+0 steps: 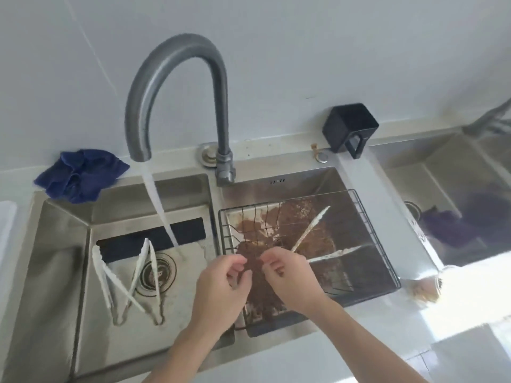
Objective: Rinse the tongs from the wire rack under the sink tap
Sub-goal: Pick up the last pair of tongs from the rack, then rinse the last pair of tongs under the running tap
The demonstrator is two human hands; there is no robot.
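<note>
Tap (177, 87) running, upper left. Two tongs (132, 283) already lie in the left basin. One pair of tongs (311, 229) remains in the wire rack (359, 217), centre right. Right hand (287, 275) seems to pinch its hinge end; left hand (224, 283) curled, apparently empty.

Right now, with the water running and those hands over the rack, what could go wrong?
1. The right hand grips only the tongs by their near end, so they might snag the wire rack.
2. The tap stream falls in the left basin, so carrying them across may drip brown residue.
3. Two tongs already there could crowd the rinse.
</note>
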